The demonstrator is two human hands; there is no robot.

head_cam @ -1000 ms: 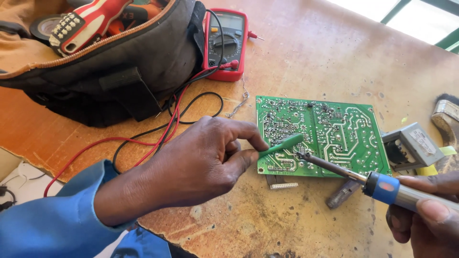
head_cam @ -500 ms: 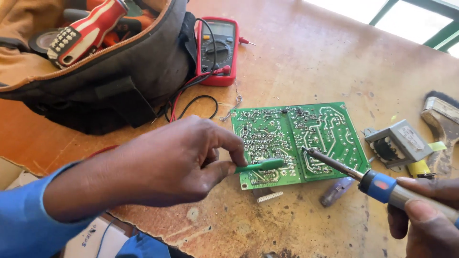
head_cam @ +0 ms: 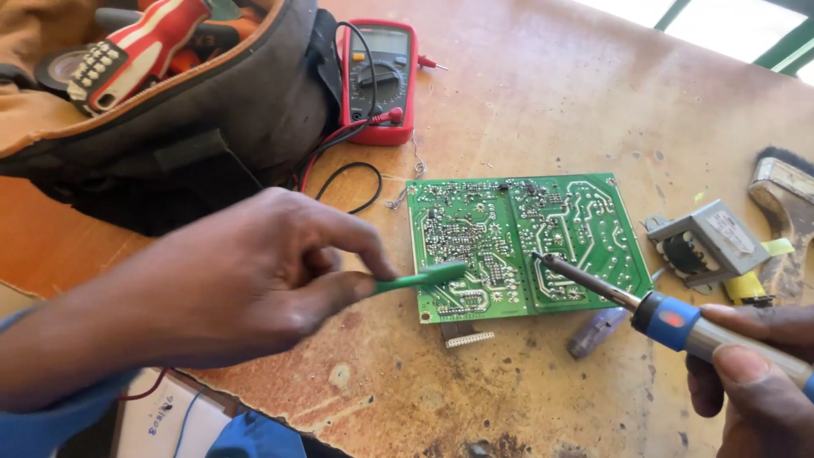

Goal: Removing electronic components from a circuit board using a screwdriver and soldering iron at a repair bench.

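Left hand: the left hand (head_cam: 254,280) is reaching in from nine o'clock, thumb and forefinger pinching a thin green tool (head_cam: 421,276) whose flat tip is resting on the near left part of the board.
Right hand: the right hand (head_cam: 755,382), at four o'clock, is wrapping its fingers around the blue-collared handle of a soldering iron (head_cam: 644,309), gripping it firmly.
Iron tip: it is touching, or hovering just over, the solder side near the board's centre; I cannot tell which.
Board: the green circuit board (head_cam: 526,242) is lying flat on the desk (head_cam: 543,93), solder side up, in the middle of the view.
Progress: judging by how things lie, the work on the joints is in mid-course; both tools are at the board, no part is being lifted free, and I am seeing no fresh solder or removed component beside it.
Under the board: a small white connector (head_cam: 469,339) is peeking out at its six o'clock edge, with a purplish piece (head_cam: 598,331) just beside it.
At three o'clock: a grey transformer (head_cam: 704,246) and a worn brush (head_cam: 784,212) are sitting near the board.
At twelve o'clock: a red multimeter (head_cam: 381,76) is lying with its leads trailing.
At ten o'clock: a dark tool bag (head_cam: 170,127) is gaping open, holding a red-and-white handled tool (head_cam: 144,51).
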